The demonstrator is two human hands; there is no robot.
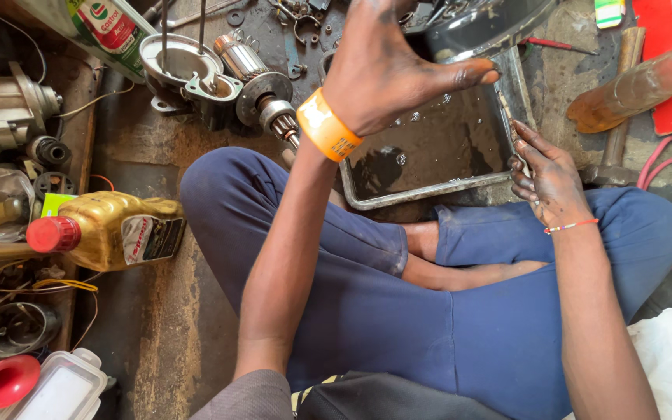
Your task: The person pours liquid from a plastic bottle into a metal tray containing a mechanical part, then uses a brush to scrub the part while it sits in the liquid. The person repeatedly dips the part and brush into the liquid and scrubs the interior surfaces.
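Two greasy hands are working over a metal tray (pixel 398 198) of dark liquid at twelve o'clock: left hand (pixel 386 66) spread wide, gripping nothing visible; right hand (pixel 550 175) curled around a thin tool (pixel 507 117), dipping it at the tray's edge.

Dull metal tray (pixel 398 198) holds glossy dark liquid (pixel 429 136); golden plastic bottle (pixel 110 229) shines.

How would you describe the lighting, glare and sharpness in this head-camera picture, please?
Head view: soft, even daylight with no hard shadows; bright glints on the dark liquid in the metal tray and on the yellow oil bottle; the left hand and right hand are sharp; the amber bottle at the right edge looks smeared; edges bend slightly from the wide lens.
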